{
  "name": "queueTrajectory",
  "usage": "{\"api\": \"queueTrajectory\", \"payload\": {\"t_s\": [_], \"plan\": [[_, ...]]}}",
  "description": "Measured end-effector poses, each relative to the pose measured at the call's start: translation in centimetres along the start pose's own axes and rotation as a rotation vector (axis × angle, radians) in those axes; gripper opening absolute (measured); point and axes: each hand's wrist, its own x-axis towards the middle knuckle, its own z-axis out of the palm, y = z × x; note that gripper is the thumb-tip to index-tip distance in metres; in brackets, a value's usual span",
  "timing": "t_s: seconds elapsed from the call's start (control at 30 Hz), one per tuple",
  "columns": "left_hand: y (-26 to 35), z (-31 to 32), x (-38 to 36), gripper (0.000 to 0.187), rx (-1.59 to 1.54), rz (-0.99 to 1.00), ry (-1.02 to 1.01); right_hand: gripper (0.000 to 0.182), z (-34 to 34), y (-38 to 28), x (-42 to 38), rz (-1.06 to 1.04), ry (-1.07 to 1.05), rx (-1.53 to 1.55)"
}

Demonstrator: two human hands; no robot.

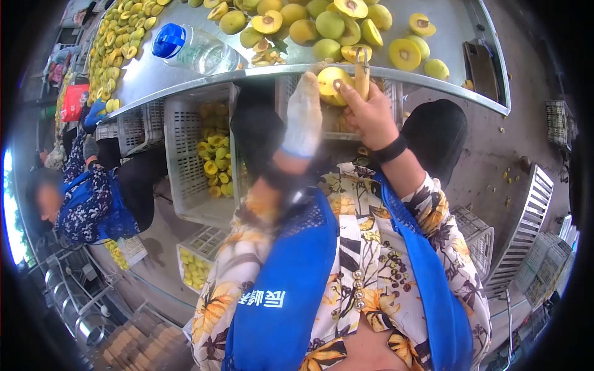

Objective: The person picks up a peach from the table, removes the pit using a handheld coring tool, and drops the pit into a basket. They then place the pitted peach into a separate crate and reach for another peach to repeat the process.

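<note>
The broad, curved, shiny metal table (154, 74) spans the top of the view, and everything else is placed against it. On its surface toward the far middle lies a heap of round yellow-green fruit (322, 25), some whole and some cut open with the brown stone hollow showing; along its left stretch runs a long band of small yellow fruit halves (114, 43). Under the table's near edge, left of centre, stands a white slatted plastic crate (198, 154) with more yellow halves inside. Farther left of the table sits another person in a blue apron and patterned sleeves (93, 198). On the table, just left of the fruit heap, a clear plastic water bottle with a blue cap (195, 49) lies on its side. At the table's near edge, about the middle, the left hand (304, 114), in a pale fabric glove, reaches up with its fingers closed against a halved yellow fruit (331, 83). The right hand (370, 114), bare with a black band at the wrist, touches the same fruit from the right and grips a slim tan-handled pitting tool (361, 74) that stands upright just beside the fruit, its tip over the table's edge.
</note>
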Motion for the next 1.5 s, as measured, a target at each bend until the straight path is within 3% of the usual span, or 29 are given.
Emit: {"api": "queueTrajectory", "payload": {"t_s": [0.07, 0.13, 0.23, 0.33, 0.4, 0.43, 0.6, 0.67, 0.7, 0.77, 0.8, 0.83, 0.9, 1.0, 1.1, 1.2, 1.3, 1.4, 1.5], "plan": [[0.2, 0.1, -0.1, 0.052, 0.183, -0.097, 0.096, 0.047, 0.5, 0.8, -0.3, -0.068, 0.049, -0.168], [0.4, 0.1, 0.1, 0.056, 0.274, -0.175, 0.152, 0.048, 0.6, 1.1, -0.6, -0.231, 0.091, -0.583], [1.9, -0.3, 0.9, 0.06, 0.195, -0.348, 0.121, 0.051, 0.0, -0.5, -1.4, -0.191, 0.074, -0.676], [2.3, -1.2, 1.5, 0.071, 0.334, -0.387, -0.133, 0.042, -1.5, 0.4, -0.5, -0.429, 0.011, -0.601], [2.8, -1.1, 1.6, 0.081, 0.36, -0.41, -0.282, 0.039, -2.5, 2.2, 0.7, -0.444, -0.137, -0.501], [1.9, -1.5, 1.9, 0.078, 0.273, -0.393, -0.274, 0.038, -2.7, 2.7, 1.0, -0.452, -0.213, -0.45], [-0.4, -1.0, 1.5, 0.065, -0.256, -0.247, -0.134, 0.036, -1.1, 0.0, -0.3, -0.031, -0.061, 0.21], [-1.0, 0.2, 0.6, 0.06, 0.048, -0.032, -0.072, 0.034, -0.3, 0.3, -0.4, 0.081, 0.019, 0.256], [-1.1, 0.5, 0.3, 0.057, 0.198, 0.078, -0.036, 0.033, 0.0, 1.2, -0.3, 0.011, 0.047, 0.12], [-0.8, 0.5, 0.5, 0.054, 0.115, -0.083, 0.08, 0.032, 0.5, 3.5, 0.1, -0.127, 0.095, -0.151], [-0.7, 0.3, 0.6, 0.054, 0.072, -0.166, 0.137, 0.032, 0.3, 4.1, 0.1, -0.436, 0.173, -0.493], [-0.6, 0.2, 0.9, 0.054, 0.028, -0.248, 0.193, 0.033, 0.3, 3.4, -0.5, -0.436, 0.123, -0.582], [-1.5, -0.6, 1.7, 0.055, -0.017, -0.222, 0.257, 0.036, 0.0, 0.8, -2.2, -0.435, 0.027, -0.759], [-2.4, -1.4, 2.4, 0.057, -0.079, -0.217, 0.258, 0.033, -0.4, 0.4, -3.2, -0.327, -0.089, -0.858], [-2.2, -0.6, 2.2, 0.058, 0.043, -0.118, 0.234, 0.031, -0.7, 1.7, -2.8, -0.305, -0.082, -0.839], [-1.5, 0.0, 1.9, 0.059, 0.018, -0.154, 0.211, 0.026, -0.8, 2.2, -2.7, -0.367, -0.048, -0.87], [-0.9, 0.7, 1.6, 0.053, -0.01, -0.187, 0.225, 0.024, -0.6, 3.0, -2.7, -0.339, -0.021, -0.93], [-1.6, 0.4, 1.3, 0.044, 0.34, 0.105, 0.189, 0.021, -0.5, 2.9, -2.7, -0.304, -0.04, -0.881], [-1.8, 0.1, 1.8, 0.035, 0.238, 0.036, 0.173, 0.021, -0.6, 2.7, -3.0, -0.341, -0.096, -0.85]]}}
